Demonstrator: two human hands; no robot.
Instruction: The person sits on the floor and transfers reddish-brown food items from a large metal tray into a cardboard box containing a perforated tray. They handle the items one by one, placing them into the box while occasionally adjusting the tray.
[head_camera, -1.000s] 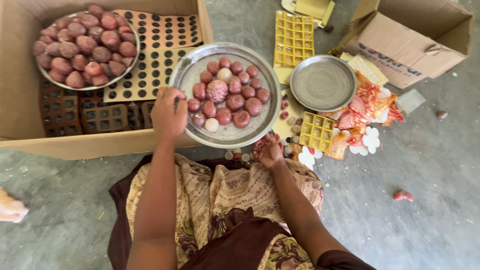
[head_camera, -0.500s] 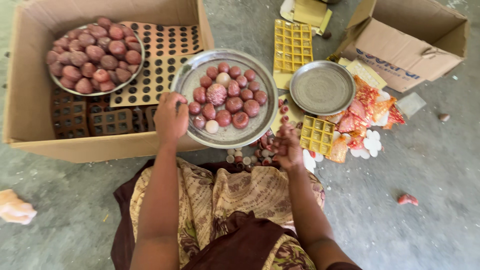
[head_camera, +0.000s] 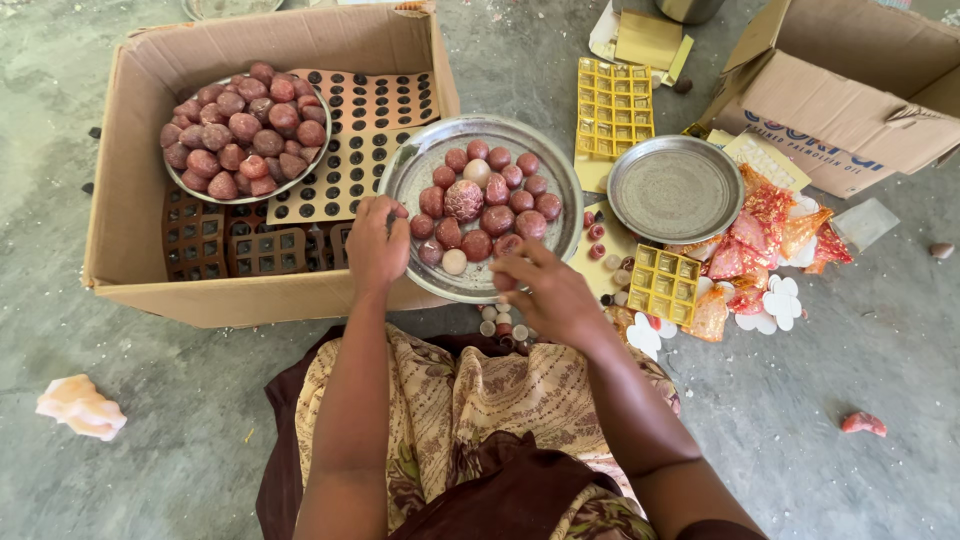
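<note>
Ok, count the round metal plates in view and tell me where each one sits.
3. One heaped plate inside the big cardboard box; one under both hands, left hand on its rim; one empty plate to the right. Another may be cut off at the top edge.

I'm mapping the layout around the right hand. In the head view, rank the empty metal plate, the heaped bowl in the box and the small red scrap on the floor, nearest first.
From the right hand:
1. Empty metal plate, up and to its right.
2. Small red scrap, far right on the floor.
3. Heaped bowl, far left inside the box.

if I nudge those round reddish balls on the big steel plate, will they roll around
Probably yes: the reddish balls look round and lie loose on the smooth big steel plate. Its raised rim should likely hold them. The left hand grips the rim, so tilting might shift them.
</note>
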